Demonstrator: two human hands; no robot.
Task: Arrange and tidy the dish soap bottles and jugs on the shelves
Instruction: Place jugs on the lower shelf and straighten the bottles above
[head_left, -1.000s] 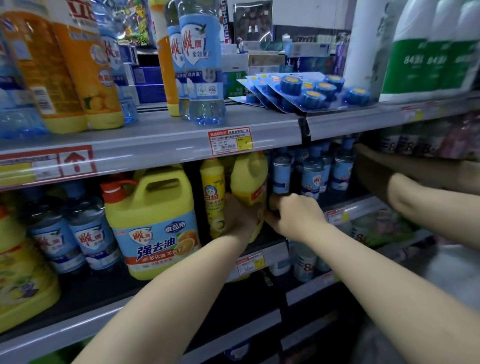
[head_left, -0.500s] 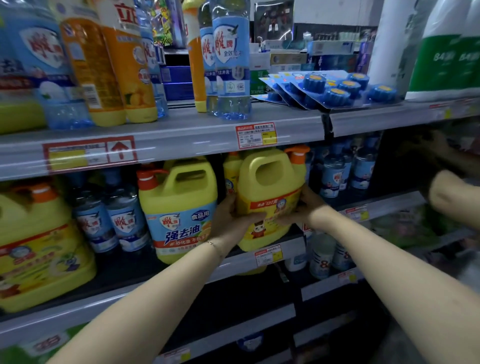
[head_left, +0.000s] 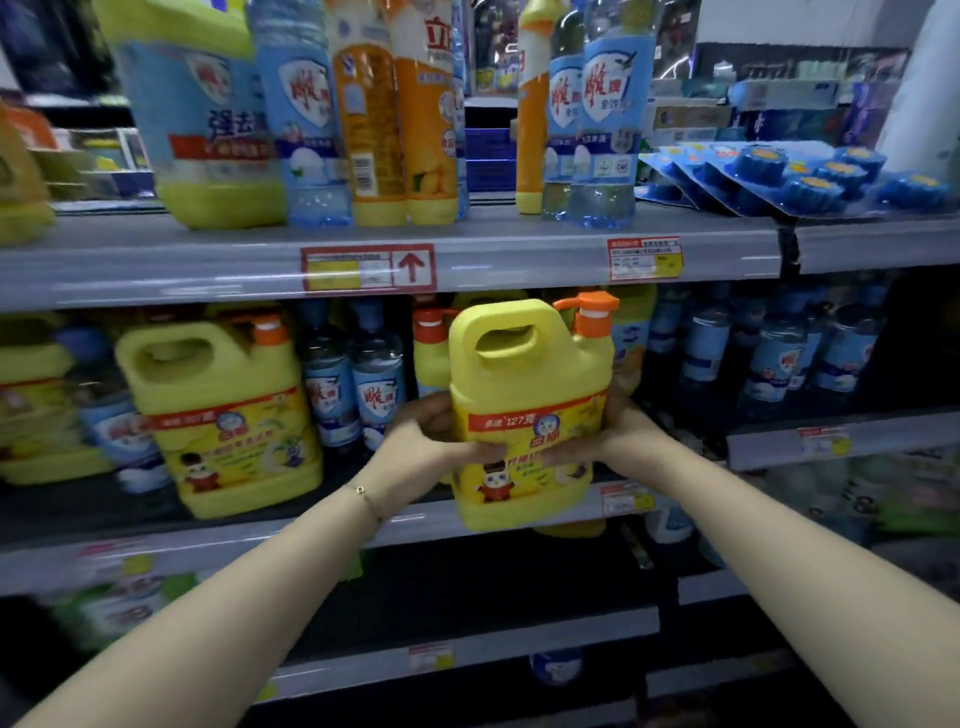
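head view, one moment. i had a yellow jug (head_left: 527, 410) of dish soap clamped between both hands, upright, in front of the middle shelf's lip (head_left: 426, 519) and apparently clear of it, its base overlapping the shelf's front edge in the picture. my left hand (head_left: 434, 441) was closed on the jug's left flank, with the fingers wrapped toward the label; my right hand (head_left: 605, 434) was closed on the right flank, partly hidden behind the body. the moulded handle opening near the top was free, and the orange pump cap (head_left: 592, 312) stood at the upper right. a matching yellow jug (head_left: 223, 415) stood on the same shelf to the left, with clear blue-labelled bottles (head_left: 353, 384) between the two. i judged the jug full and heavy, its walls stiff but smooth plastic, so a two-sided squeeze low on the body could slip; the handle, or a palm under the base, seemed the safer hold. the pump looked the weakest part and no place to grip. the frame edges were blurred, so the labels there could not be read.
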